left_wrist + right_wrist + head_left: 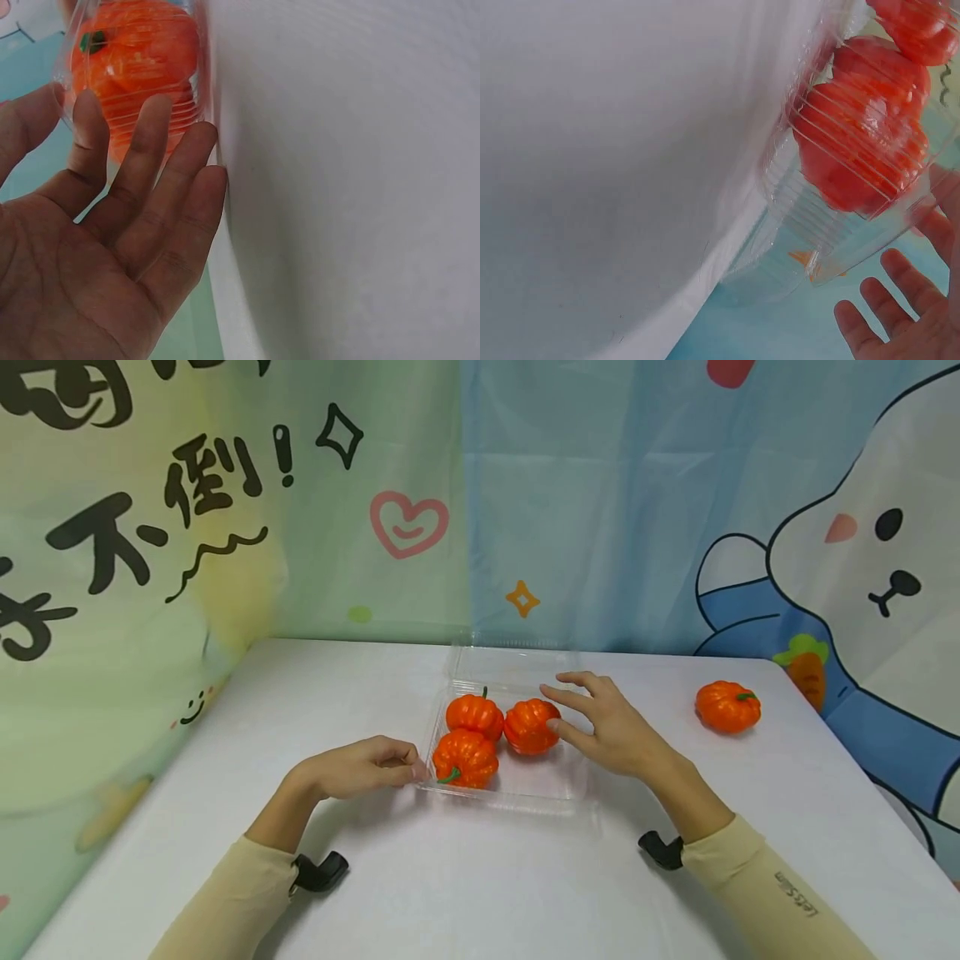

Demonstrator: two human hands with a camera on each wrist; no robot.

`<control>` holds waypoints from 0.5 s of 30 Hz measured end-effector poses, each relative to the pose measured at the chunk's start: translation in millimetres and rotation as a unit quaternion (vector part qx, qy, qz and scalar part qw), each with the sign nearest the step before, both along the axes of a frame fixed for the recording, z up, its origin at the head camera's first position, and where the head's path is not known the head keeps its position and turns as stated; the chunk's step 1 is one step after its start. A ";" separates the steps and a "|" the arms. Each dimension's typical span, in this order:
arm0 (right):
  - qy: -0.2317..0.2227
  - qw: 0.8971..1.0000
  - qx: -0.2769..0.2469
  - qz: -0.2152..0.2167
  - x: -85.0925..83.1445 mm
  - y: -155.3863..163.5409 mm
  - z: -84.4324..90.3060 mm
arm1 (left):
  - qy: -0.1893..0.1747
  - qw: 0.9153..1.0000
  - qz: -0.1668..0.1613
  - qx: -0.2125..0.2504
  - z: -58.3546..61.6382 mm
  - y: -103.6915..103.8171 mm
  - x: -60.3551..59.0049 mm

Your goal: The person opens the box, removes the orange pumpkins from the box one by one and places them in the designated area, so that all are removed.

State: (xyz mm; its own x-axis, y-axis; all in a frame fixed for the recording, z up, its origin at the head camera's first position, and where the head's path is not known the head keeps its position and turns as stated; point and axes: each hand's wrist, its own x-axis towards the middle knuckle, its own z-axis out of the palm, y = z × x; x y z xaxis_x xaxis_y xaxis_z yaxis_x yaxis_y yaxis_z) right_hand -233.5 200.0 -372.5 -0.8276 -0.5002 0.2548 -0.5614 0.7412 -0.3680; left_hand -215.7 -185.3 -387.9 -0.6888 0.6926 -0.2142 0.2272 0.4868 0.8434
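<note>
Pumpkins sit three together in the clear plastic tray [517,789] near the middle of the white table [420,885]: a back pumpkin [474,714] with its stem up, a front pumpkin [465,758] with its green stem lying toward the near left corner, and a right pumpkin [531,726] tipped on its side. All three crowd the left half of the tray, touching one another. The tray's open lid [513,660] stands up at the far edge.

I see my left hand [360,767] resting on the table at the tray's near left corner, fingers loosely bent and holding nothing; the left wrist view shows the fingertips [161,112] against the ribbed clear wall with orange behind it. My right hand [603,722] hovers over the right half of the tray, fingers spread and relaxed, one fingertip just at the right pumpkin, gripping nothing.

A fourth pumpkin [727,706] lies alone on the table, well apart to the right. A cartoon curtain [675,502] hangs behind.
</note>
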 end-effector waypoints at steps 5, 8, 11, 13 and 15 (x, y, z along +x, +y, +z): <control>0.002 1.000 -0.013 0.014 3.8 -0.9 -2.9 | 0.001 1.000 -0.001 -0.003 -0.2 0.9 -0.6; -0.002 0.999 -0.037 0.017 6.9 -0.8 -5.1 | 0.001 1.000 -0.002 -0.001 0.2 1.3 -0.5; 0.001 0.998 -0.064 0.028 7.5 -0.9 -7.6 | 0.003 1.000 -0.002 -0.002 0.1 0.9 -0.6; 0.008 0.996 -0.077 0.041 6.8 -2.0 -8.2 | 0.002 1.000 -0.001 -0.002 -0.2 0.2 -0.4; 0.006 0.995 -0.086 0.054 6.1 -3.6 -8.5 | 0.001 1.000 0.000 -0.001 -0.5 -0.2 0.0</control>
